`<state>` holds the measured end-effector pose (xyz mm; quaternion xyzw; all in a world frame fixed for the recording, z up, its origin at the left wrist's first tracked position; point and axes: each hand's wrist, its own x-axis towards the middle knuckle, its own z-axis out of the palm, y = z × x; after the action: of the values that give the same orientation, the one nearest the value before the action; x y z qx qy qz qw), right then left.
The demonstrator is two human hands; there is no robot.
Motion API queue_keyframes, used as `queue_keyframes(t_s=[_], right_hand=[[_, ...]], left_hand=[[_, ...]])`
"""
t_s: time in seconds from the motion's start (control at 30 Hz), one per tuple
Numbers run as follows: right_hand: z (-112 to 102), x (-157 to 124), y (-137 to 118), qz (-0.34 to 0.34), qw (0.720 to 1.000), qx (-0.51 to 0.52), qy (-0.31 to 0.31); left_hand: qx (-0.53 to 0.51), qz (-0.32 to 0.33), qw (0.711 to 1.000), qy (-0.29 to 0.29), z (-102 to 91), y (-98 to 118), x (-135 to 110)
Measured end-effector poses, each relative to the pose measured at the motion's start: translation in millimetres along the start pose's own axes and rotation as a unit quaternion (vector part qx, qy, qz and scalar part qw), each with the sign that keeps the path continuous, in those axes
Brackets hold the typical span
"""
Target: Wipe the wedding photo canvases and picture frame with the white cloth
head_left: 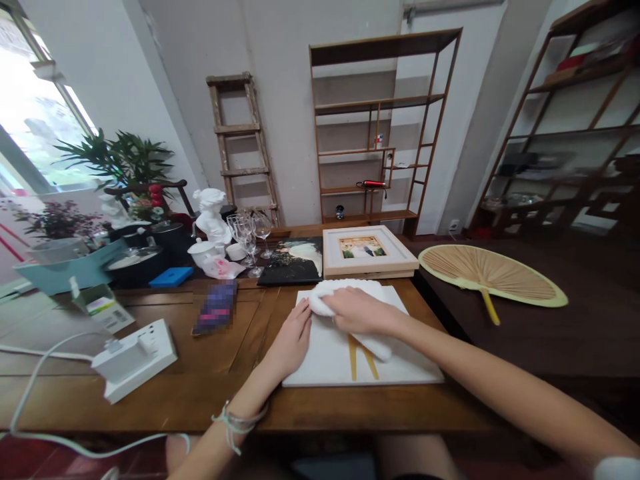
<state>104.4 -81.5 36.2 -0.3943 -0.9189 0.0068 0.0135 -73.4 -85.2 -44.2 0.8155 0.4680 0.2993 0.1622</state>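
A white canvas board [320, 363] lies flat on the wooden table in front of me, with two yellow stripes [353, 360] showing on its lower part. My right hand [357, 310] is closed on a white towel [323, 300], pressed to the upper part of the board. A loose end of the towel trails down the board and covers the tops of the stripes. At the board's left edge rests my left hand [294, 337], fingers stretched out flat and fingertips close beside the towel. A bracelet circles my left wrist.
Behind the board lie a framed picture [371, 250] and a black-and-white textured panel [293, 260]. Wine glasses [245, 233] and a white bust [213, 217] stand back left. A power strip [140, 360] with cables sits left, a palm-leaf fan [487, 273] right.
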Motion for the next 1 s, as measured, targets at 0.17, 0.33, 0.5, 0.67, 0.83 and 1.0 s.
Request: queue_keyframes(t_s=[0.17, 0.33, 0.5, 0.67, 0.83, 1.0], right_hand=[[-9.4, 57.5, 17.0, -0.007, 0.998, 0.04, -0.038], [-16.8, 85.7, 17.3, 0.015, 0.995, 0.066, -0.079], [-16.9, 61.6, 34.9, 0.049, 0.992, 0.072, -0.096], [-11.4, 14.9, 62.9, 0.092, 0.99, 0.065, -0.08], [-8.5, -34.6, 86.4, 0.134, 0.988, 0.062, -0.053], [-7.7, -64.1, 97.4, 0.161, 0.984, 0.062, -0.043]], left_hand=[[0.015, -0.014, 1.0, -0.009, -2.3, 2.4, 1.2], [0.013, -0.008, 1.0, -0.008, -1.8, 0.1, 1.8], [0.031, -0.03, 0.999, -0.016, 0.0, -2.0, 1.2], [0.046, -0.035, 0.998, -0.027, -0.2, -2.0, 0.6], [0.043, -0.024, 0.999, -0.018, 0.3, -2.9, 0.4], [0.042, -0.026, 0.999, -0.018, 2.2, -2.3, 0.6]])
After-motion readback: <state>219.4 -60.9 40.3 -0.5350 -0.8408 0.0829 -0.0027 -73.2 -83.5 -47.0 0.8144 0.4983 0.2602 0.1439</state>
